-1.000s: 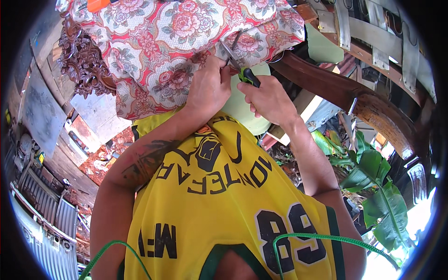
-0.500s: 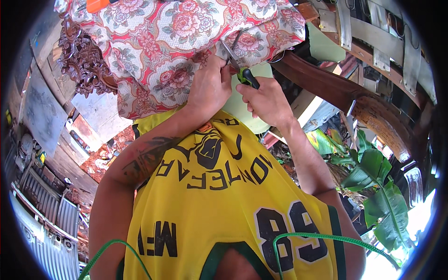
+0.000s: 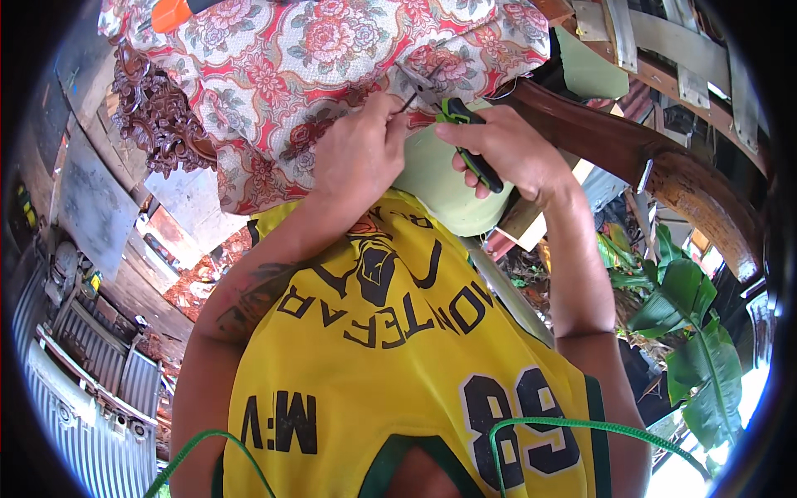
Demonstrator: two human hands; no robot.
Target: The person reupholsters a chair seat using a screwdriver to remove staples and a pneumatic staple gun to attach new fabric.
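Note:
My right hand [image 3: 506, 149] is closed around a pair of pliers [image 3: 477, 141] with green and black handles. Their handles are spread, and the metal jaws point up and left over floral fabric [image 3: 324, 41] in red, white and grey. Beside the jaws, my left hand [image 3: 361, 145] is closed in a pinch at the fabric's near edge. A thin dark sliver shows at its fingertips; what exactly the fingers hold is hidden. Under the pliers and right hand lies a pale green sheet or pad [image 3: 452, 195].
An orange-and-black tool [image 3: 170, 14] lies on the fabric's far left. Carved dark wood [image 3: 162, 108] shows at left, and a curved brown wooden piece [image 3: 647, 166] runs along the right. Broad-leaved plants [image 3: 701, 373] stand at lower right, corrugated metal [image 3: 87, 415] at lower left.
My right hand has drawn right and slightly nearer with the pliers, whose handles are now wider apart. My left hand has shifted slightly left, still pinched. The whole view has tilted a little.

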